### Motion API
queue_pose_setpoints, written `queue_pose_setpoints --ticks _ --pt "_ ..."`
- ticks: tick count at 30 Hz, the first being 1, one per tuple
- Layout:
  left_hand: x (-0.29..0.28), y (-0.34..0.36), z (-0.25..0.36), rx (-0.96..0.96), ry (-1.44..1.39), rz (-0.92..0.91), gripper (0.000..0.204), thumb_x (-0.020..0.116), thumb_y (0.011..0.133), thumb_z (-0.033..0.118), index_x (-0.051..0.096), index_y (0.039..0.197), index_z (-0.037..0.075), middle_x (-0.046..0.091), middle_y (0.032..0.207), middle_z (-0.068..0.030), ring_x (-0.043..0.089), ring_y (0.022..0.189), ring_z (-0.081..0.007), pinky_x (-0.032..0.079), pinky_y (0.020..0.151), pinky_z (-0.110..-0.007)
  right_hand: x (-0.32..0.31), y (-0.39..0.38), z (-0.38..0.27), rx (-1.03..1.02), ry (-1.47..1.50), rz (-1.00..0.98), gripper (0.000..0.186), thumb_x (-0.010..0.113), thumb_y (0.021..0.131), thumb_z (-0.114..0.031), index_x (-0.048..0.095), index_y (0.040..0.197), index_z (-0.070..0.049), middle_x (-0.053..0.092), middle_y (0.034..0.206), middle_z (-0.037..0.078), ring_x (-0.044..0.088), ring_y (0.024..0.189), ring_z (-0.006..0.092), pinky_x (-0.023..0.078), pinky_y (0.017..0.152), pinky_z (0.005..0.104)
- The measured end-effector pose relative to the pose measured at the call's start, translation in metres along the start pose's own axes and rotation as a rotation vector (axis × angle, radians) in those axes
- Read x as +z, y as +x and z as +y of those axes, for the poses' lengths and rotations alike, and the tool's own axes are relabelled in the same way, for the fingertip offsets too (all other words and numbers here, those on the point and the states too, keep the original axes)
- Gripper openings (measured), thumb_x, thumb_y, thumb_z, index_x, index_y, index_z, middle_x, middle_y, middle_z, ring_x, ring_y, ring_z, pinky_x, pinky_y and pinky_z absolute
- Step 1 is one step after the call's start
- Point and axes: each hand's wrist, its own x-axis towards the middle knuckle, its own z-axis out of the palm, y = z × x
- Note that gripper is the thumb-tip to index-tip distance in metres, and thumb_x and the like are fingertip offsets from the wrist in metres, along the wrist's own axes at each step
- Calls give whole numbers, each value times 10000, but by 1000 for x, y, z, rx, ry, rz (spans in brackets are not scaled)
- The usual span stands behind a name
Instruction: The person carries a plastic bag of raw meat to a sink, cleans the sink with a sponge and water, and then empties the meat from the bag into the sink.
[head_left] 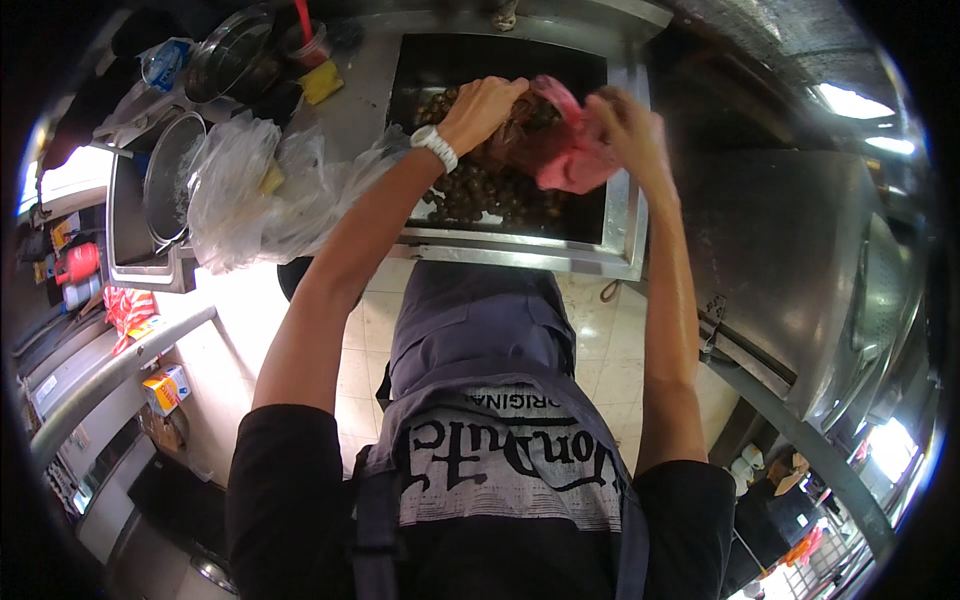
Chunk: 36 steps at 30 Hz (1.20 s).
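Note:
In a deep metal sink [625, 220] lie many small, dark, rounded pieces [480, 195] that look like shellfish, though their kind is hard to make out. Over them hangs a pink bag [575, 160], thin and partly see-through, stretched between my hands. My left hand [485, 110], with a white band at the wrist, pinches the bag's left side with closed fingers. On its right side my right hand [632, 140], smeared by motion, has its fingers curled around the bag. Part of the heap is hidden behind the bag and my left hand.
A crumpled clear plastic bag [240, 190] lies on the counter left of the sink, beside a round metal strainer [175, 175]. Farther back are a metal bowl [235, 60], a cup with a red handle [305, 45] and a yellow sponge [321, 83]. Steel equipment [780, 250] stands at right.

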Motion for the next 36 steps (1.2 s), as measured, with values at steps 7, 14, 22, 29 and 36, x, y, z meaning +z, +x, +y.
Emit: queue_pose_setpoints --ticks 7,14,22,29,36 --pt "-16 11 21 -11 -104 -22 163 497 770 67 535 929 73 599 744 -187 587 757 -385 486 609 -441 27 28 12 -100 -284 -21 285 580 786 -242 589 1060 -165 644 844 142 602 805 360 489 665 429" --pt "-14 42 23 -79 -83 60 148 472 839 128 586 885 46 595 744 -205 579 728 -388 471 616 -466 27 19 9 -206 -183 -15 481 652 713 -423 577 1058 -96 643 946 136 605 891 330 480 754 399" --pt "-11 64 14 -115 -250 180 207 526 816 186 625 866 11 617 776 -191 604 723 -359 488 683 -412 66 27 -14 -40 -91 -31 400 664 728 -358 573 956 -42 619 949 161 596 861 355 479 712 421" --pt "-29 17 -20 -311 -1051 -40 475 623 814 217 441 1227 68 535 1131 -72 536 1044 -175 478 820 -294 63 34 -4 -4 5 91 298 646 768 -264 616 1004 -84 642 821 155 613 808 339 478 685 411" --pt "15 -49 -33 -371 -512 -156 531 698 748 278 487 1187 66 566 1114 -101 563 948 -226 455 809 -315 55 45 1 28 375 -81 301 678 772 -257 648 984 -46 663 785 63 594 694 124 455 638 271"
